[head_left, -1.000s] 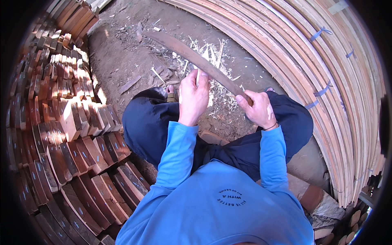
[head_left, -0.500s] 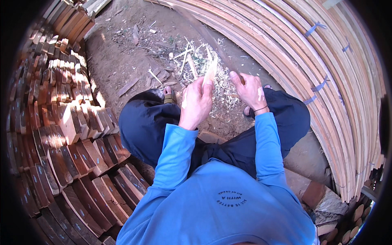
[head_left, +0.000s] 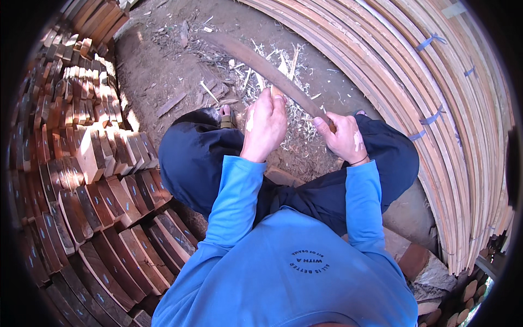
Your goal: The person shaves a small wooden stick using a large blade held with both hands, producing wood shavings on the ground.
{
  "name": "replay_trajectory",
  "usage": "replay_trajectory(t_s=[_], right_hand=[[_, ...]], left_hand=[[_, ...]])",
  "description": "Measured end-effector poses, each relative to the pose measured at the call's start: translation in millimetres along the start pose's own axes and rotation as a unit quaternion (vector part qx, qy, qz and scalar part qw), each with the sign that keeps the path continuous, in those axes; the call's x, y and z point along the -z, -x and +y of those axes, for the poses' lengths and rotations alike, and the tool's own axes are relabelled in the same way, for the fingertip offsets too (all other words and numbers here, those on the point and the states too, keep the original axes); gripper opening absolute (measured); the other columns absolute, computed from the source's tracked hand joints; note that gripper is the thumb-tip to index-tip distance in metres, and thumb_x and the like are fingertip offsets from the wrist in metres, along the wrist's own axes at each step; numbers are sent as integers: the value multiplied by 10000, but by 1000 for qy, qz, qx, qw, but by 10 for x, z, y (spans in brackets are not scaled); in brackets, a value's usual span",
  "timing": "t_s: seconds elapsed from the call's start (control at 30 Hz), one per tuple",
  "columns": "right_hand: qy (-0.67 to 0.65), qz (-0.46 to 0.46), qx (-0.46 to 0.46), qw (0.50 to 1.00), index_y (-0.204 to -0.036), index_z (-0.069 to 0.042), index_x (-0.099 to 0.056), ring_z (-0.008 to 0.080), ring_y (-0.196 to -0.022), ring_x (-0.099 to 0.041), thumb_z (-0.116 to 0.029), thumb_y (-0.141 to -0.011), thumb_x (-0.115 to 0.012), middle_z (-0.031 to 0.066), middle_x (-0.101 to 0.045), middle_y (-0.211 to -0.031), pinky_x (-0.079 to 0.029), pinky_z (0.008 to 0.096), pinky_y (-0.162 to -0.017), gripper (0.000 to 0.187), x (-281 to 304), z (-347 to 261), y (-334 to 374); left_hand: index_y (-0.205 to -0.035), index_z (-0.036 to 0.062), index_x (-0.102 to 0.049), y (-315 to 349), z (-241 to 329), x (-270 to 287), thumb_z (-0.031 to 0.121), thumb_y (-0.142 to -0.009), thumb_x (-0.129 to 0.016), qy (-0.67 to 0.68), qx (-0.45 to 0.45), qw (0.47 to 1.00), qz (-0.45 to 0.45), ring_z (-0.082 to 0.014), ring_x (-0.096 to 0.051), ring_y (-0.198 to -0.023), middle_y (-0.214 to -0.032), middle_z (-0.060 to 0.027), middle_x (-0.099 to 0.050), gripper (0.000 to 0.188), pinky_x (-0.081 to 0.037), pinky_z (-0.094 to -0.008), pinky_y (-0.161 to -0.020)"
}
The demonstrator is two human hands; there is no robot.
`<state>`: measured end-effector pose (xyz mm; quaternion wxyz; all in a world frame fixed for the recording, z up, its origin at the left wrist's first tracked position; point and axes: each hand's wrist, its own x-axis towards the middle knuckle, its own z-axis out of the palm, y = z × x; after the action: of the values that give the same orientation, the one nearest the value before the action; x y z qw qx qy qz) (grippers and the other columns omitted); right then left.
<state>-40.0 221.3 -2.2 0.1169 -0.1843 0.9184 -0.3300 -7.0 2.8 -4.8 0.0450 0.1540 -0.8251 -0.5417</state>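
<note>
Curved wooden stave (head_left: 256,60) slants away up-left from your fingers, above your knees. Your right hand (head_left: 344,136) grips its near end, your left hand (head_left: 265,122) closes over it just beside. Wood shavings (head_left: 297,117) lie beneath.

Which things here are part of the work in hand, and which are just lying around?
In use:
- long curved blade, gripped by the right hand
- left hand, up against the blade
- pale wood shavings on the ground beneath

Lying about:
- stacked reddish wood blocks
- bundled long bent slats
- loose wood scrap on the dirt
</note>
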Motion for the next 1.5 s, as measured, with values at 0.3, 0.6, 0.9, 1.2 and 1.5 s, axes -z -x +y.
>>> replay_trajectory(t_s=[0.3, 0.6, 0.9, 1.2, 1.5], right_hand=[[-64, 79, -60, 993, -790, 47, -645, 363, -568, -555, -569, -1030, -610, 228, -553, -613, -431, 469, -597, 661, -64, 157, -149], [-37, -27, 45, 998, -870, 3, -715, 422, -590, -623, -540, -996, -681, 217, -564, -601, -471, 470, -584, 559, 34, 12, 70], [5, -5, 16, 1000, -803, -10, -715, 447, -628, -647, -538, -974, -685, 231, -598, -607, -494, 516, -626, 555, -16, -95, -43], [-5, 80, -36, 996, -769, 23, -685, 477, -671, -654, -636, -990, -609, 264, -616, -643, -502, 519, -646, 699, -98, 34, -379], [-107, 41, -16, 993, -803, 36, -676, 358, -538, -530, -561, -1032, -608, 209, -525, -593, -427, 455, -573, 643, 128, -36, -90]], left_hand=[[-1075, 34, -637, -53, 219, 83, 193, -1102, -526, 142, 4, 989, -27, -32, -445, -649, -747, 61, -526, 196, -364, -242, -575], [-1170, -41, -613, -113, -50, 34, 180, -1093, -472, 140, 74, 987, 18, -283, -663, -731, -810, -176, -668, 273, -502, -440, -696], [-1211, -34, -565, -97, -149, 4, 187, -1103, -434, 22, 10, 1000, 13, -505, -654, -926, -933, -292, -678, 279, -474, -580, -808], [-1030, -27, -620, 93, -51, -56, 207, -1079, -505, -14, -20, 999, -36, -431, -673, -774, -812, -225, -680, 265, -494, -519, -722], [-911, -7, -680, -50, 123, 86, 284, -1085, -533, 78, 74, 993, -40, -185, -604, -625, -681, -87, -635, 369, -467, -377, -618]])
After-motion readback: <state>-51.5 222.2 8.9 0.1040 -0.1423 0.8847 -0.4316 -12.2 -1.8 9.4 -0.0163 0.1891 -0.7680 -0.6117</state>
